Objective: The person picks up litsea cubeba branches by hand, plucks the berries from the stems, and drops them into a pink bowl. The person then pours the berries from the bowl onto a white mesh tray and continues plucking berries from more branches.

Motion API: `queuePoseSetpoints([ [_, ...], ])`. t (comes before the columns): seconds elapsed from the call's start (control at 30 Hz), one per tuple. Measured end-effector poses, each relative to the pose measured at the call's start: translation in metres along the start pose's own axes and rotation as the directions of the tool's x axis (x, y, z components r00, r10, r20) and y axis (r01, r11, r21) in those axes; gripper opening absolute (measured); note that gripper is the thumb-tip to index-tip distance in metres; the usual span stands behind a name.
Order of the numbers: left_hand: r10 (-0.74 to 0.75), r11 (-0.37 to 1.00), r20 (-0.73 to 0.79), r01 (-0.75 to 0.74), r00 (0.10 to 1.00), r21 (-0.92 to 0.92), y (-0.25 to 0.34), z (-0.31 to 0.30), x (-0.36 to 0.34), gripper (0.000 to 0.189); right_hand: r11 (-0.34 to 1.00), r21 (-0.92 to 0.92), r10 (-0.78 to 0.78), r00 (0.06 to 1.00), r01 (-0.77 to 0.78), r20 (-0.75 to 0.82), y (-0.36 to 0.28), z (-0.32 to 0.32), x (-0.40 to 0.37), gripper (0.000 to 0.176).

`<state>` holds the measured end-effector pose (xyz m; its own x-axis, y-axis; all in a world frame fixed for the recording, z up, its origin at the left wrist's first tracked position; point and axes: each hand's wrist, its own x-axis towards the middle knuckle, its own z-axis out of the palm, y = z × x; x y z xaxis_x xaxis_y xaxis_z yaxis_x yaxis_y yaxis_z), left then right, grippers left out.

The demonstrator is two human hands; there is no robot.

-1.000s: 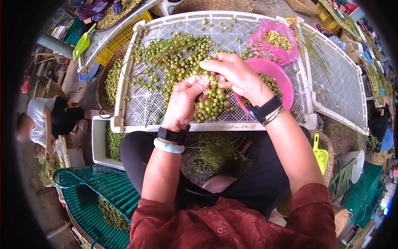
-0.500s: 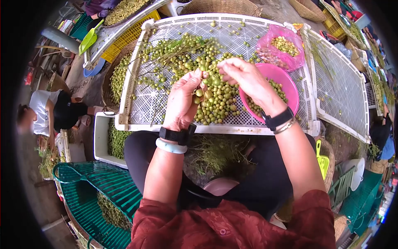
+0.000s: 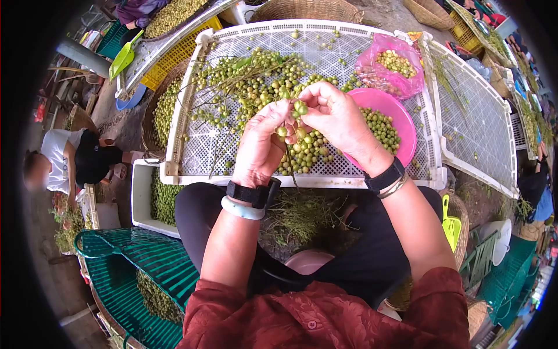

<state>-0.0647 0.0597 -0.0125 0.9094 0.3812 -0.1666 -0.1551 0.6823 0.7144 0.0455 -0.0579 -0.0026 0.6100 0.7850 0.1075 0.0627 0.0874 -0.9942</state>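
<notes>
My left hand point(image 3: 261, 136) is closed on a thin stem that carries a few round green fruits point(image 3: 282, 131), over the white lattice tray point(image 3: 232, 179). Close beside it, my right hand point(image 3: 334, 119) pinches a green fruit point(image 3: 300, 108) between thumb and fingers. Below and behind both hands lies a loose heap of green and yellowish fruits point(image 3: 308, 154), with thin branches point(image 3: 232, 87) at the upper left of the tray. A pink bowl point(image 3: 407, 125) holding green fruits stands right of my right hand. Behind it is a pink plastic bag point(image 3: 415, 84) with paler fruits.
Another tray point(image 3: 476, 122) adjoins on the right. Left are a wicker basket point(image 3: 150, 125), a white box point(image 3: 139, 195) and a green mesh basket point(image 3: 99, 256). A person point(image 3: 64, 157) crouches at the far left. Cut stems point(image 3: 302, 218) lie below the tray.
My right hand has moved left and down from beside the pink bowl, and its fingers have closed on a fruit next to my left hand. A stem end now hangs below my left hand.
</notes>
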Motion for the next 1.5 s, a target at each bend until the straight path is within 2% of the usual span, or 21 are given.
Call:
queuePoseSetpoints([
  [0.07, 0.016, 1.0, 0.019, -0.017, 1.0, 0.023, -0.003, -0.004, 0.0, 0.014, 0.999, -0.044, -0.024, 1.0, 0.023, -0.015, 0.003, 0.001, 0.0, 0.014],
  [0.1, 0.026, 0.997, -0.025, -0.024, 0.999, 0.068, -0.003, -0.001, 0.0, 0.013, 0.997, -0.067, -0.036, 0.999, 0.034, -0.021, 0.003, 0.001, 0.001, 0.013],
  [0.17, 0.052, 0.987, -0.111, -0.034, 0.992, 0.157, -0.002, 0.007, -0.003, 0.01, 0.997, 0.036, 0.067, 0.998, -0.068, 0.012, -0.001, 0.002, -0.001, 0.012],
  [0.3, 0.044, 0.995, -0.063, -0.038, 0.997, 0.096, -0.004, -0.002, -0.003, 0.006, 0.943, 0.254, 0.19, 0.974, -0.215, 0.119, -0.012, -0.001, -0.002, 0.01],
  [0.43, 0.036, 0.997, -0.105, -0.028, 0.994, 0.077, -0.003, 0.01, -0.007, 0.003, 0.907, 0.33, 0.223, 0.963, -0.262, 0.151, -0.008, 0.0, -0.003, 0.009],
  [0.53, 0.026, 0.999, -0.129, -0.021, 0.991, 0.04, -0.005, 0.011, -0.008, 0.003, 0.791, 0.505, 0.276, 0.938, -0.347, 0.212, -0.01, -0.003, -0.002, 0.01],
  [0.63, 0.033, 0.998, -0.111, -0.027, 0.993, 0.048, -0.006, 0.006, -0.007, 0.003, 0.811, 0.494, 0.223, 0.946, -0.315, 0.237, -0.01, -0.005, -0.001, 0.01],
  [0.73, 0.04, 0.993, -0.114, -0.027, 0.993, 0.112, -0.003, 0.003, -0.008, 0.004, 0.869, 0.432, 0.185, 0.968, -0.241, 0.168, -0.017, -0.001, -0.001, 0.013],
  [0.83, 0.09, 0.972, -0.123, -0.06, 0.988, 0.229, -0.005, -0.001, -0.005, 0.006, 0.983, 0.163, 0.069, 0.991, -0.087, 0.113, -0.019, 0.007, 0.0, 0.017],
  [0.87, 0.101, 0.96, -0.138, -0.06, 0.985, 0.275, -0.007, -0.001, -0.005, 0.008, 0.985, 0.17, 0.022, 0.996, -0.036, 0.085, -0.014, 0.012, 0.001, 0.019],
  [0.93, 0.142, 0.909, -0.167, -0.062, 0.976, 0.412, -0.008, 0.002, -0.005, 0.012, 0.995, 0.055, 0.075, 0.995, -0.079, 0.071, -0.013, 0.008, 0.004, 0.016],
  [0.97, 0.078, 0.932, -0.147, -0.02, 0.986, 0.363, -0.003, 0.0, -0.005, 0.012, 0.995, -0.004, 0.101, 0.993, -0.101, 0.061, -0.012, 0.004, 0.006, 0.014],
  [1.1, 0.04, 0.959, -0.17, 0.01, 0.985, 0.282, 0.002, 0.001, -0.003, 0.012, 0.949, 0.204, 0.221, 0.969, -0.24, 0.111, -0.007, -0.002, 0.01, 0.013],
  [1.23, 0.008, 0.979, -0.173, 0.027, 0.985, 0.201, 0.004, -0.007, -0.002, 0.01, 0.95, 0.22, 0.231, 0.973, -0.22, -0.027, -0.018, -0.005, 0.014, 0.016],
  [1.3, -0.016, 0.99, -0.174, 0.04, 0.985, 0.136, 0.005, -0.008, -0.004, 0.01, 0.983, 0.078, 0.17, 0.985, -0.167, -0.039, -0.01, -0.01, 0.017, 0.022],
  [1.4, -0.014, 0.999, -0.184, 0.022, 0.983, 0.045, 0.004, -0.008, -0.005, 0.013, 0.945, -0.326, -0.061, 0.994, 0.028, -0.093, 0.012, -0.009, 0.021, 0.03],
  [1.5, -0.017, 0.999, -0.165, 0.012, 0.986, -0.033, 0.005, -0.012, -0.005, 0.012, 0.961, -0.277, -0.031, 0.999, 0.026, -0.016, 0.012, -0.01, 0.017, 0.036],
])
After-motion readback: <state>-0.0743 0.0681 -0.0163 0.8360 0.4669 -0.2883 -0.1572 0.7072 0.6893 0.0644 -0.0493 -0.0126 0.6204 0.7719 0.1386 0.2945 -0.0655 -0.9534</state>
